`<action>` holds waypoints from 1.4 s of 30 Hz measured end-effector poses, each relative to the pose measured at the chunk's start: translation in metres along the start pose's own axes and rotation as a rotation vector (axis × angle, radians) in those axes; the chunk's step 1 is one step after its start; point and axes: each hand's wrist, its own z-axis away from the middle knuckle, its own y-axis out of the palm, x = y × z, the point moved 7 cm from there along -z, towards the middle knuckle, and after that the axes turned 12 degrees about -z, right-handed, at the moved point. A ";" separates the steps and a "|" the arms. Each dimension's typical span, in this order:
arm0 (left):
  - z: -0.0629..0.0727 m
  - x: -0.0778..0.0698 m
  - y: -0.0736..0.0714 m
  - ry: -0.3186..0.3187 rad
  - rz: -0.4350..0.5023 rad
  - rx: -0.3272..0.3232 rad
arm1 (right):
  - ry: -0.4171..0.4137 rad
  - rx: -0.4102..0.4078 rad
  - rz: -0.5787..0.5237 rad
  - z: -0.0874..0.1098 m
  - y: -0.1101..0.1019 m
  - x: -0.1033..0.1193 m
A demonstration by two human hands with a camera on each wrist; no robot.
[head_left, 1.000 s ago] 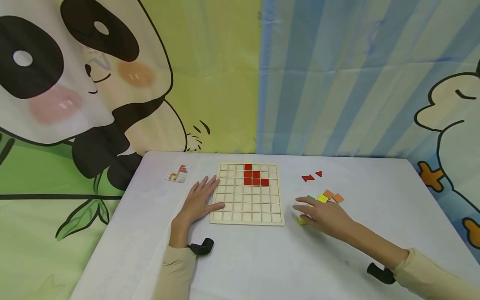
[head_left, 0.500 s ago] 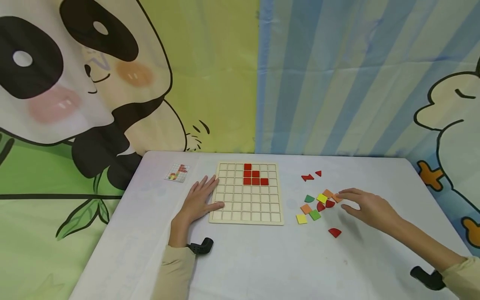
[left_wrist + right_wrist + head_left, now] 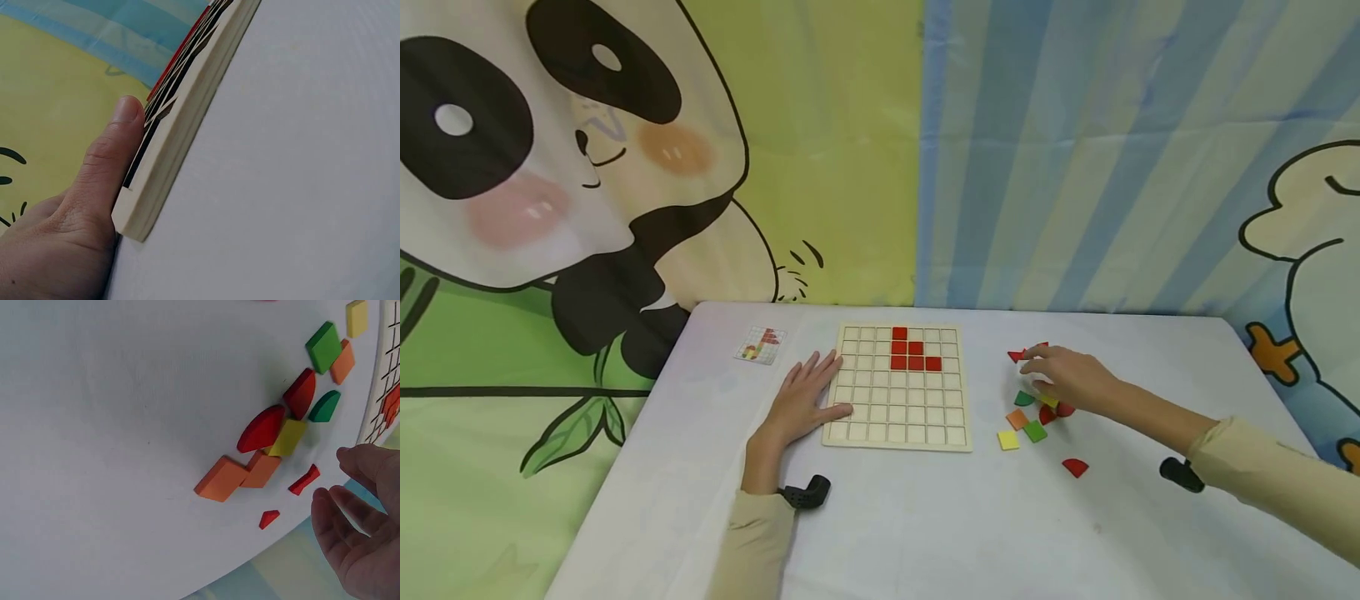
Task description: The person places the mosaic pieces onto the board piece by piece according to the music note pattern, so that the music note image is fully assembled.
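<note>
My left hand rests against the left edge of a pale wooden grid board, its thumb lying over the rim. The left wrist view shows that thumb along the board's side. Several red square tiles sit in the board's upper cells. To the board's right, my right hand hovers over loose tiles, fingertips near the small red triangles. Its fingers are loosely bent with nothing between them in the right wrist view. Two orange squares and a yellow square, largely hidden in the head view, lie beside this hand.
A small printed card with a coloured grid picture lies left of the board. Nearer me are a red quarter-circle, a yellow square and a green square. A cartoon-printed curtain hangs behind the table.
My right hand went right, off the tiles, then came back left and farther away, over the group towards the red triangles. The left hand stays on the board.
</note>
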 end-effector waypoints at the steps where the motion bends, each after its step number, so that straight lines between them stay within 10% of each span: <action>1: 0.000 0.000 0.000 -0.003 0.000 -0.002 | 0.006 0.001 -0.002 -0.006 0.001 -0.004; 15: -0.001 -0.001 0.000 0.007 -0.001 -0.001 | 0.024 -0.041 -0.109 -0.039 0.006 -0.045; 32: -0.001 -0.001 -0.001 -0.004 0.003 0.002 | -0.023 0.100 -0.074 -0.040 0.006 -0.049; 42: -0.001 -0.002 -0.001 0.006 0.003 -0.007 | -0.073 -0.043 -0.057 -0.063 -0.004 -0.005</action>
